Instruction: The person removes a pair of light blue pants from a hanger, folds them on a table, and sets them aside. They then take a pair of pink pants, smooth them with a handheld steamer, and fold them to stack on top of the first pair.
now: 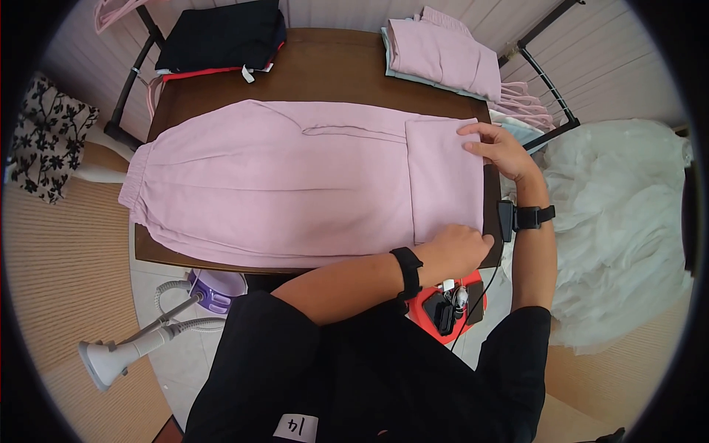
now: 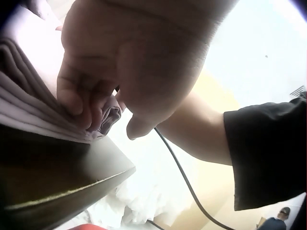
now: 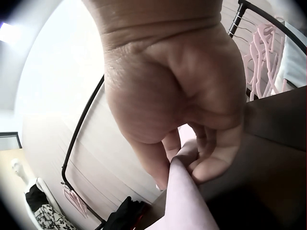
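Pale pink trousers (image 1: pixel 244 177) lie lengthwise across the brown table, their gathered elastic waistband (image 1: pixel 134 176) at the left. At the right end the legs are turned back into a folded panel (image 1: pixel 445 173). My left hand (image 1: pixel 458 247) is at the panel's near right corner; in the left wrist view its fingers curl against the stacked cloth layers (image 2: pixel 36 112). At the far right corner my right hand (image 1: pixel 502 150) holds the fold's edge. The right wrist view shows thumb and fingers on either side of the pink cloth (image 3: pixel 184 196).
Dark folded clothes (image 1: pixel 221 37) sit at the table's (image 1: pixel 332 63) back left, a folded pink stack (image 1: pixel 447 59) at its back right. White tulle (image 1: pixel 613 229) stands to the right. Below the near edge are a garment steamer (image 1: pixel 214 292) and a red stool (image 1: pixel 422 319) with small devices.
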Tool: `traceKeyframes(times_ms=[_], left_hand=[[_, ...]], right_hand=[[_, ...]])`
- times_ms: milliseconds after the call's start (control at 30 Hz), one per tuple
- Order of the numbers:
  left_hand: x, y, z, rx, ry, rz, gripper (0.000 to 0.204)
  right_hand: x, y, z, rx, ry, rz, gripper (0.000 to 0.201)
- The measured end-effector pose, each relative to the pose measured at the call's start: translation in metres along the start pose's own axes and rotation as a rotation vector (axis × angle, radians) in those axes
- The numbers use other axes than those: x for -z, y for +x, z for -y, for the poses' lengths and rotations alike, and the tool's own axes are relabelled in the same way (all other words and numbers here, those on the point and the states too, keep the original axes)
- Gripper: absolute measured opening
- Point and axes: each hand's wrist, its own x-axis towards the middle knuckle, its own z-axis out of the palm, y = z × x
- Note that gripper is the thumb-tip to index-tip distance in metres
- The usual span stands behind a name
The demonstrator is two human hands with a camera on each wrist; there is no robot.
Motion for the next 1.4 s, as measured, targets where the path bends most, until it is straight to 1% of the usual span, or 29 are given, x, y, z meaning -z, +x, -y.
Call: traceKeyframes(times_ms=[33,67,200,233,300,333,400,433,500,567,600,633,667,733,767,800,833,867,900,933,967,1033,1067,1133,1167,1233,1267,1333,1400], left_hand=[[0.002,-0.003,0.0,0.002,0.0,-0.004,0.019],[0.005,-0.007,-0.002,0.001,-0.042,-0.07,0.019],[0.021,-0.03,-0.005,-0.021,-0.17,-0.239,0.018],[0.027,-0.038,-0.006,-0.023,-0.17,-0.242,0.018],[0.037,-0.055,-0.006,-0.044,-0.211,-0.36,0.017],[0.041,-0.065,-0.005,-0.045,-0.212,-0.362,0.017],[0.053,-0.088,-0.001,-0.082,-0.309,-0.521,0.017],[0.061,-0.102,0.002,-0.057,-0.388,-0.509,0.018],[0.069,-0.13,0.011,-0.033,-0.41,-0.53,0.018],[0.076,-0.158,0.02,-0.009,-0.433,-0.547,0.018],[0.078,-0.173,0.024,0.122,-0.533,-0.527,0.018],[0.081,-0.187,0.028,0.25,-0.627,-0.504,0.017],[0.077,-0.202,0.035,0.25,-0.628,-0.502,0.017],[0.063,-0.226,0.052,0.507,-0.911,-0.476,0.014],[0.062,-0.237,0.052,0.511,-0.915,-0.482,0.014],[0.061,-0.246,0.052,0.584,-1.018,-0.486,0.015],[0.062,-0.251,0.052,0.656,-1.122,-0.486,0.017],[0.064,-0.253,0.05,0.657,-1.129,-0.493,0.017],[0.068,-0.255,0.048,0.647,-0.977,-0.459,0.015],[0.071,-0.256,0.047,0.638,-0.826,-0.421,0.013],[0.07,-0.253,0.046,0.64,-0.83,-0.43,0.013],[0.071,-0.235,0.043,0.367,-0.243,-0.607,0.018],[0.071,-0.224,0.045,0.369,-0.24,-0.611,0.018],[0.066,-0.201,0.052,0.094,0.047,-0.678,0.04],[0.058,-0.196,0.054,0.095,0.054,-0.677,0.04],[0.042,-0.192,0.052,0.229,0.141,-0.486,0.063],[0.04,-0.193,0.051,0.234,0.147,-0.479,0.063],[0.038,-0.196,0.05,0.205,0.196,-0.377,0.077],[0.04,-0.198,0.048,0.208,0.204,-0.329,0.078]], right_hand=[[0.0,0.001,0.003,0.018,-0.043,-0.007,0.027],[-0.001,0.001,0.01,0.037,-0.087,-0.015,0.027],[-0.007,-0.001,0.048,-0.013,-0.118,-0.017,0.025],[-0.009,0.0,0.056,0.003,-0.164,-0.028,0.023],[-0.014,0.002,0.074,0.018,-0.214,-0.038,0.021],[-0.019,0.003,0.085,0.02,-0.256,-0.03,0.021],[-0.031,0.007,0.107,0.025,-0.299,-0.026,0.022],[-0.039,0.009,0.117,0.019,-0.328,0.004,0.02],[-0.058,0.02,0.131,0.012,-0.355,0.029,0.019],[-0.078,0.031,0.143,0.001,-0.437,0.043,0.026],[-0.089,0.035,0.143,-0.001,-0.436,0.042,0.026],[-0.099,0.041,0.141,0.105,-0.374,0.038,0.03],[-0.108,0.044,0.14,0.209,-0.312,0.038,0.033],[-0.113,0.05,0.14,0.195,-0.29,0.016,0.038],[-0.109,0.06,0.125,0.258,-0.32,-0.019,0.039],[-0.105,0.07,0.11,0.325,-0.352,-0.055,0.039],[-0.102,0.077,0.093,0.328,-0.358,-0.05,0.039],[-0.099,0.084,0.073,0.334,-0.375,-0.09,0.04],[-0.098,0.091,0.06,0.344,-0.393,-0.132,0.041],[-0.1,0.093,0.051,0.346,-0.398,-0.125,0.041],[-0.103,0.091,0.045,0.355,-0.386,-0.139,0.039],[-0.107,0.092,0.037,0.372,-0.319,-0.124,0.035],[-0.108,0.093,0.035,0.377,-0.32,-0.121,0.035],[-0.11,0.094,0.033,0.342,-0.14,-0.01,0.032],[-0.111,0.094,0.033,0.349,-0.137,-0.01,0.032],[-0.115,0.094,0.03,0.338,-0.085,-0.016,0.031],[-0.115,0.097,0.029,0.342,-0.075,-0.014,0.031],[-0.116,0.1,0.021,0.371,0.005,-0.042,0.034],[-0.118,0.096,0.017,0.377,0.054,-0.06,0.036]])
